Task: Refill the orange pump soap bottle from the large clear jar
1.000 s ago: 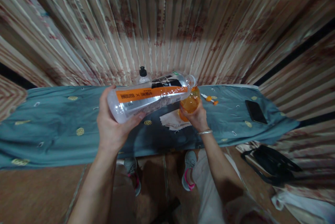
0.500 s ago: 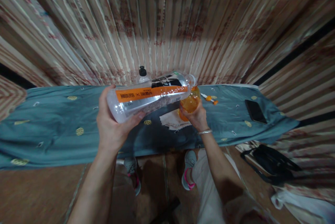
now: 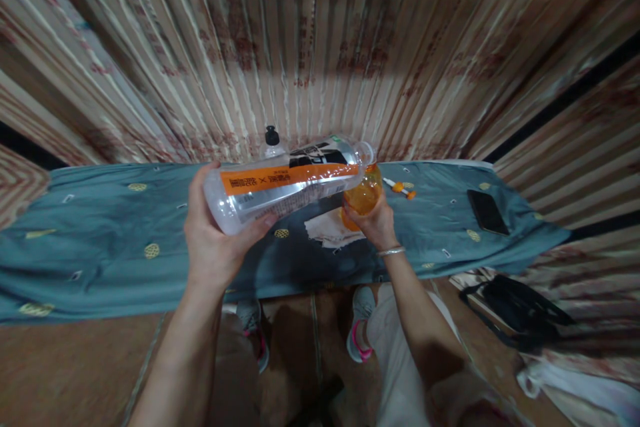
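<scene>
My left hand (image 3: pixel 215 240) is wrapped round the base of a large clear bottle (image 3: pixel 295 177) with an orange and silver label. The bottle lies almost level, its open neck tipped to the right. Its mouth is over the top of an orange see-through bottle (image 3: pixel 363 194), which my right hand (image 3: pixel 375 217) grips round its side. Whether the two rims touch I cannot tell. Beneath the orange bottle lies a folded white cloth (image 3: pixel 327 230). An orange and white spray or pump top (image 3: pixel 400 188) rests on the tablecloth just right of it.
A teal patterned cloth (image 3: pixel 110 227) covers the narrow table. Behind the large bottle stands a clear bottle with a black cap (image 3: pixel 271 137). A black phone (image 3: pixel 487 212) lies at the right end. Pleated curtain (image 3: pixel 280 34) hangs behind; a black bag (image 3: pixel 520 310) sits at lower right.
</scene>
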A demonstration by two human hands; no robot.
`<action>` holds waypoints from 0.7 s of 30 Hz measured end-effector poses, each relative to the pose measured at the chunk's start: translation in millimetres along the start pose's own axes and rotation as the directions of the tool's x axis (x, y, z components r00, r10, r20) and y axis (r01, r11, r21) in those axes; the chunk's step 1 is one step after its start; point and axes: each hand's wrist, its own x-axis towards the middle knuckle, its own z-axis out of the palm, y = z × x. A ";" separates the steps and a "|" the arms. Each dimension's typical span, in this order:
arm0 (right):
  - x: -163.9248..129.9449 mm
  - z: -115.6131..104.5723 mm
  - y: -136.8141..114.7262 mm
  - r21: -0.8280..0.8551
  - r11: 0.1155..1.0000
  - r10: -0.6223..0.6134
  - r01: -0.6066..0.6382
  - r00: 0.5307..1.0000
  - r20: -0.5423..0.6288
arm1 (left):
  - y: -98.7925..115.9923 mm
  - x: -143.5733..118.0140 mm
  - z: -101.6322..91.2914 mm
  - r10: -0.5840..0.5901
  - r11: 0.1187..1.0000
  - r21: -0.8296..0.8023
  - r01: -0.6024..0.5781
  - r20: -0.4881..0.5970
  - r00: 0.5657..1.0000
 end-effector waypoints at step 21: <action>-0.2 0.5 2.3 -0.004 1.000 -0.021 0.021 1.000 -0.007 | -1.4 1.4 0.7 -0.033 0.999 0.013 0.033 0.006 0.999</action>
